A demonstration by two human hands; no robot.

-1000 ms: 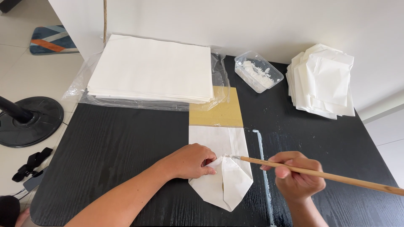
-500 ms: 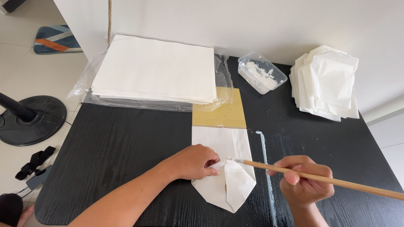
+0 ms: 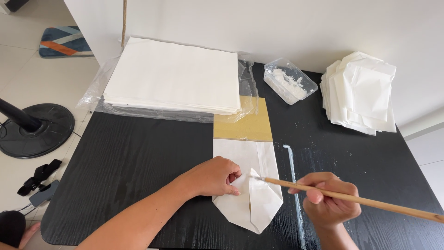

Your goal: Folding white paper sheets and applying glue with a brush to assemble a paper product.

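a black table (image 3: 138, 162) is covered at 11 o'clock by a stack of white sheets (image 3: 173, 76). at 6 o'clock a folded white paper bag (image 3: 249, 194) is pressed by the curled left hand (image 3: 215, 176). a thin wooden brush (image 3: 351, 200) is pinched by the right hand (image 3: 328, 203) at 4 o'clock.

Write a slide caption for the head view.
Left hand pins a folded white paper bag while right hand touches a brush to it.

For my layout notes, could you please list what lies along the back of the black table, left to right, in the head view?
Stack of white paper sheets on clear plastic wrap → clear plastic tub of white paste → pile of folded white paper bags.
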